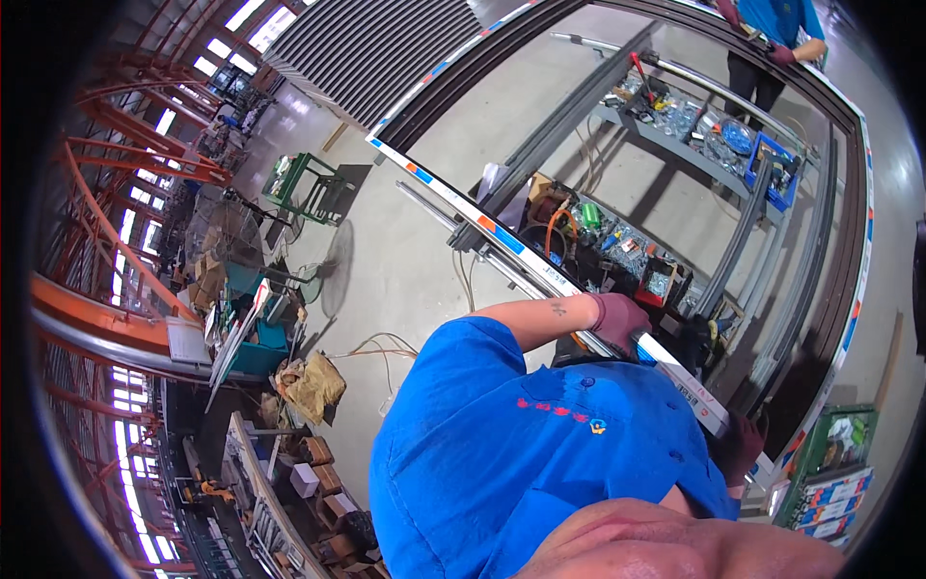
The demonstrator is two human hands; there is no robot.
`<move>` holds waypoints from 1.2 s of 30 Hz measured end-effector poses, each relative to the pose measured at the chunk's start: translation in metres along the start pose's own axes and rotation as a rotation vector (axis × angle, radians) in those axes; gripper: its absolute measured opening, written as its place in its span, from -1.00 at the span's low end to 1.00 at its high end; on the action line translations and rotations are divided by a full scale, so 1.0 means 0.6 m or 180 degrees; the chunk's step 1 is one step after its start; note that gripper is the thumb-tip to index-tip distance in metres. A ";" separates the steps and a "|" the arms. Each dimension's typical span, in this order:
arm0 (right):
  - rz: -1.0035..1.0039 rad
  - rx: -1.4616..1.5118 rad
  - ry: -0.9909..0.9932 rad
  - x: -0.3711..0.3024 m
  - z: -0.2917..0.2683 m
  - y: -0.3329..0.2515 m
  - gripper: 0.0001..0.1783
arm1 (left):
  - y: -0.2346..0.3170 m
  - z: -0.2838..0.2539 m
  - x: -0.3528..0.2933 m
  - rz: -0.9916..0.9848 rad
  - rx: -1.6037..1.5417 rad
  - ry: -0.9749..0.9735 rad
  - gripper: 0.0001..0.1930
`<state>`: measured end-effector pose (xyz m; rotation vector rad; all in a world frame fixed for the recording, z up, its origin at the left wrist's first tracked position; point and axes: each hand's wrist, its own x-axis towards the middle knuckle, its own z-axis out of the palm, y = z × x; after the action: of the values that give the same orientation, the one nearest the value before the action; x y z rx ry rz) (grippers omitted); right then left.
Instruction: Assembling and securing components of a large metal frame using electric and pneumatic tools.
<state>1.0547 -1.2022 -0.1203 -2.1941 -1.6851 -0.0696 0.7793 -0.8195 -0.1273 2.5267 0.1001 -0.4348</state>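
Note:
A large dark frame (861, 193), its outer edges wrapped in white film with coloured patches, lies across a metal stand in front of me. My left hand (619, 323), in a maroon glove, is closed round the near side of the frame. Further right along that same side, my right hand (741, 449), also in a maroon glove, appears closed on it near the corner. Its fingers are partly hidden. Between my hands runs a white-covered stretch of the rail (680, 379), close against my blue shirt.
Under the frame, shelves carry boxes of small hardware and a blue bin (774, 172). Across the frame stands a co-worker (786, 29) with gloved hands at its far edge. A green cart (307, 188), a floor fan (333, 270) and a cluttered bench (280, 502) stand to the left.

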 end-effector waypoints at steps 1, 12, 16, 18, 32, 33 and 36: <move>0.0029 -0.0032 -0.0090 -0.008 0.010 0.015 -0.40 | 0.007 -0.008 -0.008 0.0075 -0.0047 0.0215 -0.35; 0.0255 -0.0061 -0.0473 0.016 0.013 0.023 -0.40 | -0.004 -0.034 -0.023 0.0579 0.0162 0.0881 -0.29; 0.0337 0.0103 -0.0601 0.016 -0.018 0.020 -0.29 | -0.013 -0.059 -0.036 0.0384 -0.0743 0.0996 -0.42; 0.0440 0.0319 -0.0789 0.028 -0.040 0.008 -0.26 | -0.084 -0.064 -0.066 0.0070 -0.1050 0.1169 -0.52; 0.0552 0.2185 -0.2772 0.353 0.181 -0.251 -0.13 | -0.298 -0.096 -0.218 -0.1984 -0.0791 0.1934 -0.51; 0.0505 0.1846 -0.3049 0.389 0.167 -0.292 -0.14 | -0.346 -0.061 -0.254 -0.1762 -0.0469 0.2026 -0.60; 0.0186 0.1532 -0.3088 0.405 0.246 -0.307 -0.16 | -0.305 -0.096 -0.221 -0.2601 -0.0476 0.1905 -0.56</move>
<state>0.9226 -0.8914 -0.1463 -1.9730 -1.7603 1.4532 0.6408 -0.6324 -0.1344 2.2836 1.3533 0.0555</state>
